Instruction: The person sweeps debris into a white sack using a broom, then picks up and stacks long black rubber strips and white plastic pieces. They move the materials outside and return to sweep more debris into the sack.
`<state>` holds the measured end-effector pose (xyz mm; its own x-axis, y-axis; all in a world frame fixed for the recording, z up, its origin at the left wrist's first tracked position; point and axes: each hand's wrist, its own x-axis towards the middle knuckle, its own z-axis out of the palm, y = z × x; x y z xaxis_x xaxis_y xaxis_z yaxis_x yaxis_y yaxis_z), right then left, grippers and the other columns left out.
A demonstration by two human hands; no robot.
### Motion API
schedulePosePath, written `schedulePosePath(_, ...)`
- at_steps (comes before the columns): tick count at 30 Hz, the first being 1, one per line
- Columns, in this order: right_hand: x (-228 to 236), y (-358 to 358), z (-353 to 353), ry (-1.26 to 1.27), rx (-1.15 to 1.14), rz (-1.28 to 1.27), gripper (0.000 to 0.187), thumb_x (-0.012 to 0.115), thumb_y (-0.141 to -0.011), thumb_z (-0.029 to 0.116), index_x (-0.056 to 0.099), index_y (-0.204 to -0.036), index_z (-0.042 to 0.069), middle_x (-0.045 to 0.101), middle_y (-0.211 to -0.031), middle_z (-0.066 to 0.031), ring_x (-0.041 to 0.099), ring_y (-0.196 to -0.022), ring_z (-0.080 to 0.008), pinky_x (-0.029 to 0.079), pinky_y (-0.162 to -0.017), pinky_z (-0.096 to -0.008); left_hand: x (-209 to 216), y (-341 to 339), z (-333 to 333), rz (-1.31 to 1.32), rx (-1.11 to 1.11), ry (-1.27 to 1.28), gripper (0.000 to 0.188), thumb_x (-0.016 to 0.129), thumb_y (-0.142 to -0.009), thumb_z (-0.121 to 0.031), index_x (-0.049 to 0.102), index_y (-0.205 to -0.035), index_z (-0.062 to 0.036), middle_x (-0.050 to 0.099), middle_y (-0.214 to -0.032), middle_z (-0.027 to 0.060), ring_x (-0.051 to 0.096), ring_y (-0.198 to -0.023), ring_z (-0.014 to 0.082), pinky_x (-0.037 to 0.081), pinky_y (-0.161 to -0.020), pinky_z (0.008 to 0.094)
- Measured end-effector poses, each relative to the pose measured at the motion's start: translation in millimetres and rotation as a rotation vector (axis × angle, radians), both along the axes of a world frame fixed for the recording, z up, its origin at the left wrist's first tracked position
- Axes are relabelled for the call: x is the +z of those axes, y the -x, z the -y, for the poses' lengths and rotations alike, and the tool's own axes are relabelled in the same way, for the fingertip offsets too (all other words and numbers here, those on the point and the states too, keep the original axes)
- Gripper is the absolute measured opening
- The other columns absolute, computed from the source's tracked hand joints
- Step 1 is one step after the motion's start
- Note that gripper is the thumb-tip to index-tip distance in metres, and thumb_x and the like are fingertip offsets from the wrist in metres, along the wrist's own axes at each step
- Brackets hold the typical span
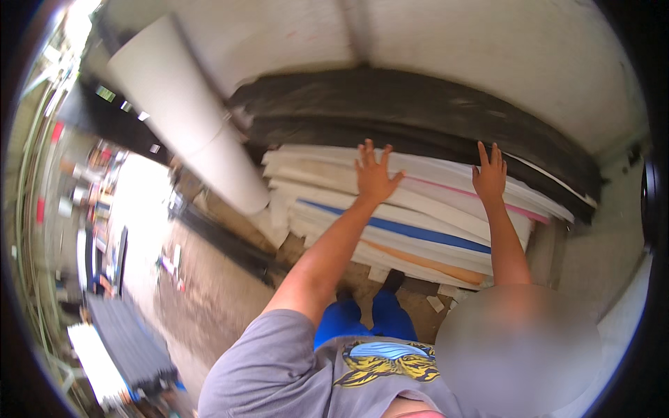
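Both left hand (pixel 377 180) and right hand (pixel 490 177): grip spread, empty, at sheets (pixel 439 209), far edge; floor (pixel 202 299) leftward.

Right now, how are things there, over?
Left fingers, right fingers open, contact unclear. White layered stack before them. Black sheeting alongside, nothing visibly blocking.

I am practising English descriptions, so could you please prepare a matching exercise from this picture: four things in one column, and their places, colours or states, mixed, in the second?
Things:
1. Left hand
2. White roll
3. Black bundle
4. Trousers

Descriptions:
A. Bright blue
B. Between the pale stack and the wall
C. Spread open
D. Slanting, left of the pale stack

Pairs: 1-C, 2-D, 3-B, 4-A
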<state>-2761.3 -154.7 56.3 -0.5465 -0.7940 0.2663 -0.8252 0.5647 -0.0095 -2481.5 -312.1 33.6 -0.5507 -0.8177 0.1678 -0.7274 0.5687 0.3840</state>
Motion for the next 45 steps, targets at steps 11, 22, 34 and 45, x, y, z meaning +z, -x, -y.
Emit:
schedulePosePath(11, -46, -370, 28, -0.058, 0.631, 0.299, 0.071, 0.073, -0.083, 0.022, 0.042, -0.147, 0.018, 0.038, -0.15, -0.024, 0.04, -0.136, -0.0394, 0.038, -0.11, -0.0477, -49, -319, -102, -0.154, 0.392, -0.47, 0.067, 0.065, -0.087, -0.052, 0.053, -0.137, -0.0086, 0.041, -0.146, 0.0256, 0.044, -0.132, 0.0411, 0.04, -0.106, 0.0501)
schedulePosePath(22, -47, -702, 11, -0.353, 0.929, 0.476, 0.064, 0.072, -0.085, 0.027, 0.047, -0.144, 0.017, 0.039, -0.149, -0.0244, 0.043, -0.135, -0.0392, 0.041, -0.108, -0.046, -38, -667, -228, -0.397, 0.779, -0.541, 0.055, 0.068, -0.087, -0.047, 0.066, -0.12, -0.0029, 0.068, -0.117, 0.0193, 0.063, -0.115, 0.0322, 0.049, -0.098, 0.0401)
schedulePosePath(34, -48, -923, 85, -0.421, 1.178, 0.539, 0.061, 0.071, -0.086, 0.031, 0.05, -0.141, 0.018, 0.045, -0.146, -0.022, 0.046, -0.132, -0.0383, 0.042, -0.107, -0.0452, -66, -864, -206, -0.562, 0.975, -0.512, 0.054, 0.07, -0.087, -0.045, 0.066, -0.118, -0.0009, 0.07, -0.109, 0.0197, 0.067, -0.105, 0.0301, 0.052, -0.092, 0.0404)
schedulePosePath(45, -105, -1117, 241, -0.463, 1.167, 0.589, 0.056, 0.073, -0.083, 0.029, 0.055, -0.135, 0.014, 0.052, -0.136, -0.0192, 0.053, -0.123, -0.0374, 0.048, -0.1, -0.0474, -130, -1042, -44, -0.759, 0.982, -0.692, 0.055, 0.068, -0.09, -0.041, 0.064, -0.122, 0.0026, 0.068, -0.116, 0.0234, 0.065, -0.111, 0.0308, 0.051, -0.096, 0.039)
